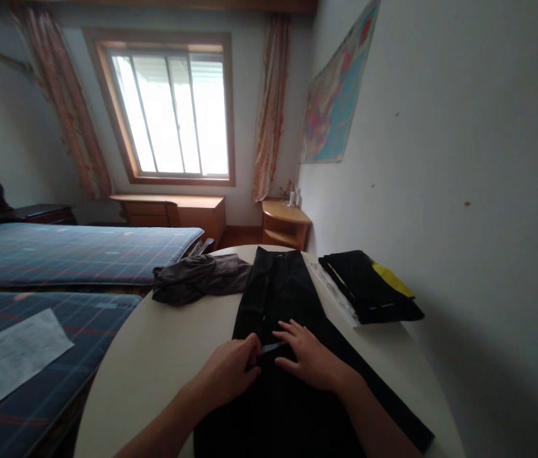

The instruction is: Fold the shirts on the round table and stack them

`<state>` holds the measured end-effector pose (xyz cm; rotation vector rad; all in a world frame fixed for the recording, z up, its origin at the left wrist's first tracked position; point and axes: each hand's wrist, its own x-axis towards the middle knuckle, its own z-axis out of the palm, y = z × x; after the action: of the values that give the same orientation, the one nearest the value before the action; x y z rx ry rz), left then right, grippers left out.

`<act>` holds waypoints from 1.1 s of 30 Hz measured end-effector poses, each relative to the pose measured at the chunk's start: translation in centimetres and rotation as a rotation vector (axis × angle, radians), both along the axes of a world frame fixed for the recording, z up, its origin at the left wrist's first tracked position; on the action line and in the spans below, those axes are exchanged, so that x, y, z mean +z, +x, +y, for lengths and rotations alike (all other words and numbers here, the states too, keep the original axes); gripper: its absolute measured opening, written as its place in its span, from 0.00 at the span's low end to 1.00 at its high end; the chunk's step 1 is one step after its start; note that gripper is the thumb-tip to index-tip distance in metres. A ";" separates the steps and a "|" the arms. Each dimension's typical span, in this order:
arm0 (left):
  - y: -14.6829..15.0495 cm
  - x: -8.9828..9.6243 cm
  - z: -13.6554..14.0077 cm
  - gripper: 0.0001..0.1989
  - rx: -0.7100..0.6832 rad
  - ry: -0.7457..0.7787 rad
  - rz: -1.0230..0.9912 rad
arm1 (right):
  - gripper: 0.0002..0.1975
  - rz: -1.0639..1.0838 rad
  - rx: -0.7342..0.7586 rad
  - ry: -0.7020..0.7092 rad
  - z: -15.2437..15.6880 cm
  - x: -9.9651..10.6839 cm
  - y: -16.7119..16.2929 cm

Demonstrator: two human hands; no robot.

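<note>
A pair of black trousers [282, 286] lies lengthwise over the round table [149, 356], one leg angling out to the lower right. My left hand [230, 366] is closed in a pinch on the trousers' left part. Between my hands a thin pale strip [272, 347] shows on the black cloth; I cannot make out whether it is a tag or a trim. My right hand [309, 356] rests with fingers spread on the trousers, fingertips close to the strip's right end. The lower part of the trousers is dark and partly covered by my forearms.
A crumpled grey-brown garment [202, 277] lies at the table's far left. Folded black clothing with a yellow patch [390, 278] sits on clear plastic at the right, near the wall [464, 127]. Left of the table are plaid mattresses [77, 251], one bearing a printed sheet [15, 362].
</note>
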<state>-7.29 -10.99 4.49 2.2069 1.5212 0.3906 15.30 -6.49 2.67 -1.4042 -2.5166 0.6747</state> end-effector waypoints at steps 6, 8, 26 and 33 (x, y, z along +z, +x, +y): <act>0.4 -0.8 -0.1 0.20 -0.103 -0.064 -0.158 | 0.27 0.015 -0.049 0.052 0.3 -0.3 -0.5; 0.0 -0.7 -0.3 0.25 -0.176 -0.096 -0.152 | 0.28 0.028 -0.057 0.082 0.4 -0.5 -0.6; -0.7 0.4 0.0 0.22 -0.321 -0.169 -0.141 | 0.21 -0.042 -0.256 0.134 9.6 -0.5 -5.7; 0.4 0.0 -0.5 0.17 -0.233 -0.212 -0.352 | 0.25 -0.021 -0.379 0.186 10.5 -0.7 -4.7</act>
<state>-6.93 -11.53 4.50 1.9944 1.0575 0.4881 10.57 4.00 1.93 -1.7519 -2.1666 0.3473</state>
